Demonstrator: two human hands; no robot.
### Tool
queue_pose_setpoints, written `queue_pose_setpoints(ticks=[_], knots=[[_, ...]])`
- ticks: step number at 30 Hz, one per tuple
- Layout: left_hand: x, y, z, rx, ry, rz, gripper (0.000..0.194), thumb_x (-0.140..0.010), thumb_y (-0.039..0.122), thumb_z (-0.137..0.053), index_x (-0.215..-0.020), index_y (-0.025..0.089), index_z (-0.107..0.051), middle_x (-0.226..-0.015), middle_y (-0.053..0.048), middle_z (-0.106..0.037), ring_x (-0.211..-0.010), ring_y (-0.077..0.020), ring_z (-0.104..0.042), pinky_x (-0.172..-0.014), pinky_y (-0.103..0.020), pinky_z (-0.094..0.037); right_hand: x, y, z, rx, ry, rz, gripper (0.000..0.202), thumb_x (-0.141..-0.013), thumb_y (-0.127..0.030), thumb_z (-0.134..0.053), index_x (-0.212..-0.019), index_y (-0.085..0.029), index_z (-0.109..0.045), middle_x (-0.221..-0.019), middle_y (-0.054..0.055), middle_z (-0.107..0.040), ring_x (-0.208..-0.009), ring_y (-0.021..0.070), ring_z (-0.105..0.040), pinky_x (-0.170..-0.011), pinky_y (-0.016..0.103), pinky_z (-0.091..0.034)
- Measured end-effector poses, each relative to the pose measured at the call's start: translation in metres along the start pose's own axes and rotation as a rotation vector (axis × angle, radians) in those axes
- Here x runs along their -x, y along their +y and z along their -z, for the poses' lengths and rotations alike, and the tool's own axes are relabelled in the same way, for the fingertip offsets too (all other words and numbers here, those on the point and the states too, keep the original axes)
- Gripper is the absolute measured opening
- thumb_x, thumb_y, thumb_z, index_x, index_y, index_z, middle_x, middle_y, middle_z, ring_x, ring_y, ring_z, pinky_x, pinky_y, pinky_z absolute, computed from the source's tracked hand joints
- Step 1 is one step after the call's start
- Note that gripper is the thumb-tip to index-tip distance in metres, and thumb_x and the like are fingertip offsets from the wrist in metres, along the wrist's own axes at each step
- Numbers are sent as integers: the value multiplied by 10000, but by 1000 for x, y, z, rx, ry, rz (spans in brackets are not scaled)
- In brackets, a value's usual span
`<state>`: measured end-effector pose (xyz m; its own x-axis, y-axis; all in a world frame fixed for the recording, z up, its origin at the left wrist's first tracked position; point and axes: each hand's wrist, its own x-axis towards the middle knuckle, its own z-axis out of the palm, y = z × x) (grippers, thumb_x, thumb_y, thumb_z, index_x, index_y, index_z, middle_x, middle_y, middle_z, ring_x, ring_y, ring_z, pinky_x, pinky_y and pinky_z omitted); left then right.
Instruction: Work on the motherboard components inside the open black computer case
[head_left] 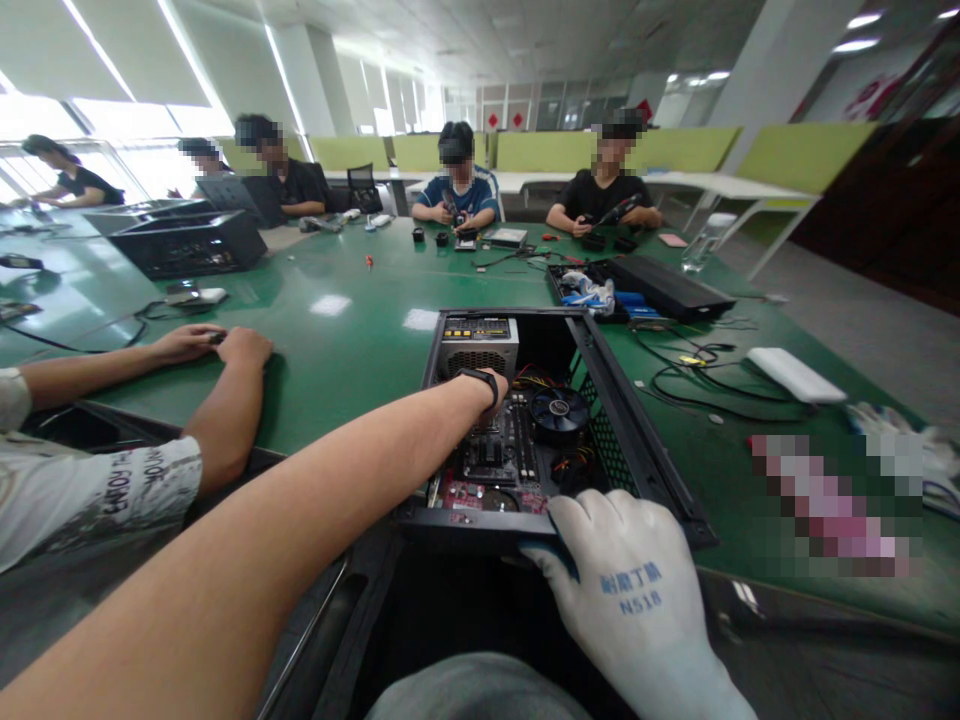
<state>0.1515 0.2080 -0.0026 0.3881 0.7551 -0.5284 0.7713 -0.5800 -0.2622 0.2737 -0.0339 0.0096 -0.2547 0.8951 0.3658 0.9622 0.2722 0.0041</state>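
An open black computer case (652, 430) lies in front of me on the green table. My left hand (498, 384), bare with a dark band at the wrist, reaches into it just below the silver power supply (480, 350); its fingers are hidden. Inside are a motherboard (491, 455), a round black cooling fan (559, 410) and thin coloured wires. My right hand (622, 580) wears a white glove with blue print. It grips the near edge of the case, thumb below and fingers over the rim.
At my left a co-worker's forearms (229, 400) rest on the table (337, 350). Right of the case lie black cables (682, 385), a white box (795, 375) and gloves (907, 450). Beyond it sits a black tray of tools (592, 290). Several people work across the table.
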Motion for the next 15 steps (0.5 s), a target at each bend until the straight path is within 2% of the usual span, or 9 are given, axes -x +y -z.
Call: queue_pose_setpoints(ticks=[4,10,15], knots=[[1,-1,0,14,9,-1,654,-443,310,-901,-1061,157,-750,-1050,-117,-749,-1006,-279,-683,-882,-306,-544,0,0,-1,2,5,3,236,-683,-371,-783,-829,-255,-639,-716,7,-556,-701,206,-446,-654,349,-198],[8,1,4,29,8,-1,631,-451,224,-900,-1046,80,-747,-1059,-166,-738,-980,-301,-687,-895,-335,-544,2,1,-2,-11,7,2,260,-679,-380,-787,-861,-257,-649,-736,9,-570,-704,207,-453,-652,348,-193],[8,2,4,11,-6,-13,600,-490,224,-882,-1059,88,-747,-1072,-150,-738,-991,-291,-683,-897,-322,-542,1,1,-1,-13,4,7,238,-690,-378,-780,-847,-258,-647,-727,8,-563,-701,211,-451,-654,349,-193]])
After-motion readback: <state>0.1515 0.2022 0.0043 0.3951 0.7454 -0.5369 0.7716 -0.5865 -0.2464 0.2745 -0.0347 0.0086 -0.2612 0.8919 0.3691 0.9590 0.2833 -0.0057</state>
